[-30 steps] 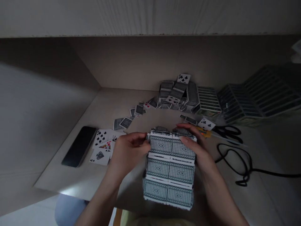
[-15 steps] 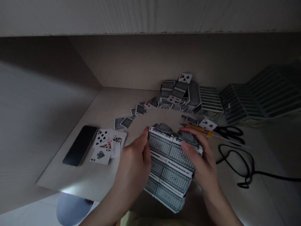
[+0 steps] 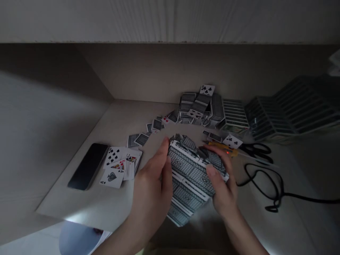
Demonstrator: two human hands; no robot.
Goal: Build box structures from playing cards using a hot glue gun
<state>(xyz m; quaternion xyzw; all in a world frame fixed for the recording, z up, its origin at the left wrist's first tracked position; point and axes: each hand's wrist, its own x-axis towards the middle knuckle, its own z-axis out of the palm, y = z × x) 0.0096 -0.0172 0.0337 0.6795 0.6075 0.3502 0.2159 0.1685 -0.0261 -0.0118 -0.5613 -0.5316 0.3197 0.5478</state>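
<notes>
Both hands hold one boxy structure made of folded playing cards (image 3: 190, 170), its patterned card backs facing me in rows with white edges between them. My left hand (image 3: 154, 180) grips its left side, thumb and fingers near the upper left corner. My right hand (image 3: 223, 180) clasps the right side, thumb on the front face and fingers curled behind the top edge. Some cards at the top look bent inward. Left of my left hand lies a loose pile of face-up playing cards (image 3: 114, 177), with an ace of spades on top.
A black phone (image 3: 88, 166) lies at the left. Card structures (image 3: 216, 106) stand along the back wall, with a larger stepped one (image 3: 287, 109) at right. Loose cards (image 3: 142, 139) trail toward the back. A yellow-handled tool (image 3: 228, 148), black scissors (image 3: 257, 150) and a black cable (image 3: 276, 184) lie right.
The held card structure has tilted, its lower end swinging away and to the left, so less of its front shows. Both hands keep their hold. The view has shifted slightly.
</notes>
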